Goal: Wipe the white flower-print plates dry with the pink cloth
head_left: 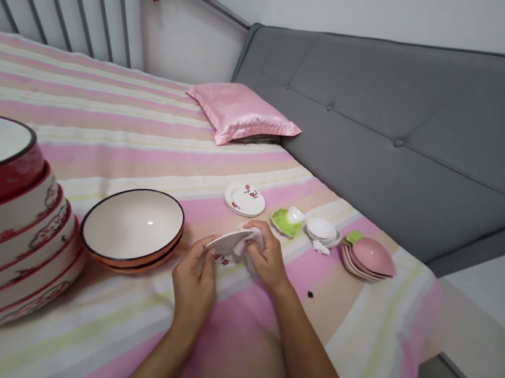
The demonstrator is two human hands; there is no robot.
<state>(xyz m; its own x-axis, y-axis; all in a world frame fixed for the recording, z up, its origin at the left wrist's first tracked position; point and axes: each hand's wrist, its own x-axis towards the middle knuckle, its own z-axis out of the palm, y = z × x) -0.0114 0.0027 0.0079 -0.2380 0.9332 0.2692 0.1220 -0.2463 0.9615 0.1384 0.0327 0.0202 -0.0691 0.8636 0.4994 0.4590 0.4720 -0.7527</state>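
Note:
My left hand grips the left edge of a small white plate, thumb on the near side. The plate is tilted and held above the bed. My right hand is closed around a crumpled white cloth or tissue, pressed against the plate's right edge. Red flowers show just below the plate's upper face; I cannot tell whether they belong to it or to another plate beneath. Just beyond my hands lie stacked white plates with red flowers.
On the striped bedsheet stand cream bowls and a tall stack of red-rimmed bowls at left. To the right are a green leaf dish, small white dishes and pink dishes. A pink pillow lies behind.

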